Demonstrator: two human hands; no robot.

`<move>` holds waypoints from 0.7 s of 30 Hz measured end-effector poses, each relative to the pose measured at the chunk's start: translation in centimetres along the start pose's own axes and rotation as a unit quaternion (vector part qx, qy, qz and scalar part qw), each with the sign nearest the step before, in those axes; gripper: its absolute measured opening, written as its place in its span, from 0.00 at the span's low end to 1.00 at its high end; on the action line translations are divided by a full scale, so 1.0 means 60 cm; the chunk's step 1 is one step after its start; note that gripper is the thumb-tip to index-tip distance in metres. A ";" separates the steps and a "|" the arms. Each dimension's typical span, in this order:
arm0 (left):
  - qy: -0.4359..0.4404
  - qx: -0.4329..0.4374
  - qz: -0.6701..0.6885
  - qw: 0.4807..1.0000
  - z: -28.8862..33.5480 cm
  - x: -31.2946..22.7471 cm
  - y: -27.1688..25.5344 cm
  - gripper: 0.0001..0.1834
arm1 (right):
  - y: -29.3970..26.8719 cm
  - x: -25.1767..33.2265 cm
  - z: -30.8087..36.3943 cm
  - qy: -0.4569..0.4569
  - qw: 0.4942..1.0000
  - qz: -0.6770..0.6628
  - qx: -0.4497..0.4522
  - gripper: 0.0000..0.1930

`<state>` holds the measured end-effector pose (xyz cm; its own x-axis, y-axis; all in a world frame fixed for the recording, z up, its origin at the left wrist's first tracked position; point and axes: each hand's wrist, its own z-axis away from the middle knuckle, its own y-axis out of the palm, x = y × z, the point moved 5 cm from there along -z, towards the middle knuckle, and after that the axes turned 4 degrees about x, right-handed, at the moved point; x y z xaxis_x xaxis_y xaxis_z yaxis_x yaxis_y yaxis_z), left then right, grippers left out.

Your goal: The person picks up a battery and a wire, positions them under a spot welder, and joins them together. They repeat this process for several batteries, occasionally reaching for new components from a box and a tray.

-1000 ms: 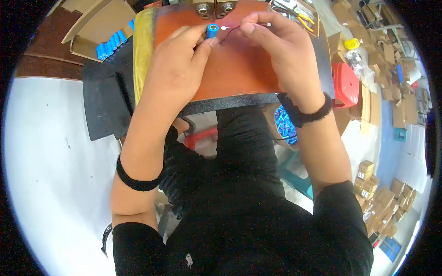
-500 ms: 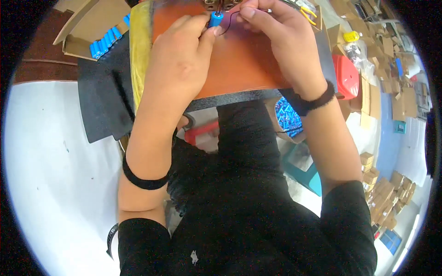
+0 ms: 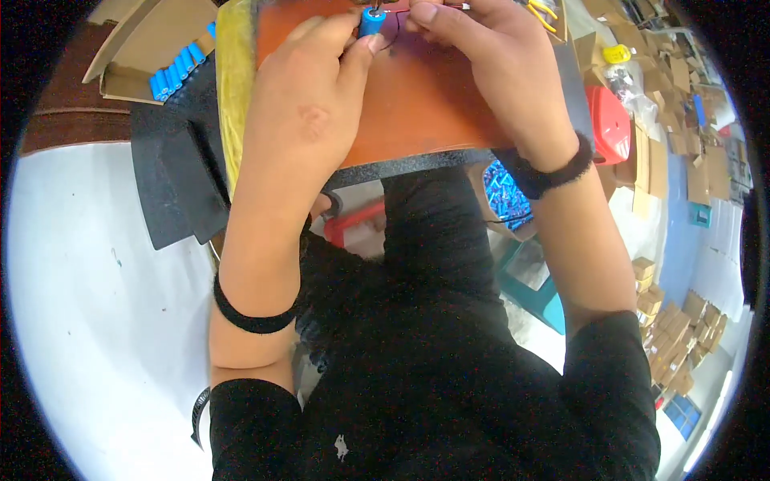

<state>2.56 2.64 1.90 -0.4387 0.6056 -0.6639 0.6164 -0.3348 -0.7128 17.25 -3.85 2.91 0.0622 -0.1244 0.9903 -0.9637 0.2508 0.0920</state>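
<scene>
Between its thumb and fingers, my left hand (image 3: 317, 84) pinches a blue cylindrical battery cell (image 3: 371, 24), held with its end facing up at the far part of the orange work mat (image 3: 425, 112). A dark metal tip reaches the cell's upper end from the top edge of the picture; its upper part is out of view. My right hand (image 3: 509, 72) is closed on a thin red and black wire lead (image 3: 397, 32). The red strand points toward the cell's top and the black one hangs in a curve beside it. A small pale plug (image 3: 461, 6) shows beyond my right fingers.
Left of the table, a cardboard box (image 3: 120, 56) holds a row of blue cells (image 3: 176, 72). Below the table's right side stands a container of many blue cells (image 3: 507, 192). Yellow-handled pliers (image 3: 542, 14) lie far right, near a red stool (image 3: 609, 124).
The red strand now shows straight out from my right fingers toward the cell's top. My right hand has moved slightly; my left still grips the cell. The whole view has shifted a little.
</scene>
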 end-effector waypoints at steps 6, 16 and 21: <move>-0.003 -0.012 -0.029 1.000 0.000 -0.001 0.000 0.17 | 0.001 -0.003 -0.001 -0.002 0.999 0.043 0.001 0.06; 0.057 -0.032 -0.005 0.998 0.001 0.008 0.001 0.17 | -0.003 -0.007 0.000 -0.013 0.995 0.093 -0.029 0.05; -0.018 -0.010 0.051 0.998 0.001 0.007 -0.010 0.15 | 0.008 0.006 0.003 -0.009 0.989 0.147 -0.026 0.06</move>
<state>1.95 3.06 2.03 -0.3969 0.5425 -0.7404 0.6716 -0.3782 -0.6371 16.77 -3.95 3.30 -0.2239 -0.0548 0.9731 -0.9247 0.3273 -0.1944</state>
